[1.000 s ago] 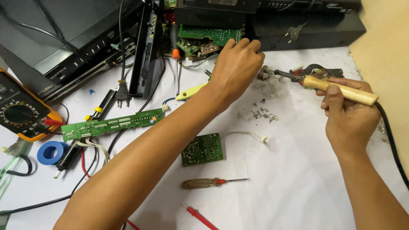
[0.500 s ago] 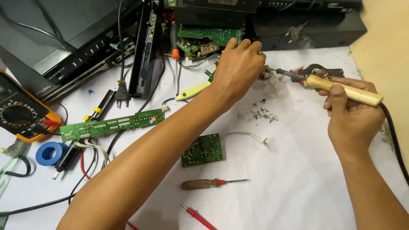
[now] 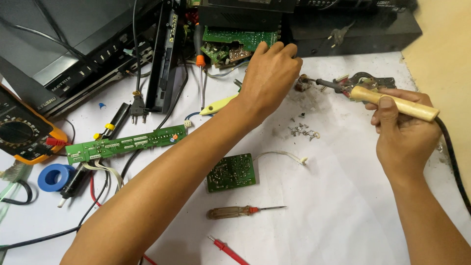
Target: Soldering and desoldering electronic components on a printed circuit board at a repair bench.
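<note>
My right hand (image 3: 405, 132) grips a soldering iron (image 3: 392, 102) by its pale wooden handle; the dark tip points left toward a small brown part (image 3: 300, 82) on the white sheet. My left hand (image 3: 269, 78) reaches across with fingers curled down next to that part, in front of an opened device with a green circuit board (image 3: 235, 39); what its fingertips pinch is hidden. A yellow-handled tool (image 3: 218, 105) lies just under my left wrist. Small metal scraps (image 3: 303, 130) lie between my hands.
A small green circuit board (image 3: 231, 172) with a white lead, a long green board (image 3: 125, 144), a brown-handled screwdriver (image 3: 240, 211), an orange-handled screwdriver (image 3: 200, 73), a red probe (image 3: 228, 249), blue tape roll (image 3: 55, 176) and an orange multimeter (image 3: 24, 132) lie about. Black device casings stand along the back.
Both hands stay almost still; the soldering iron tip has shifted slightly at the small part.
</note>
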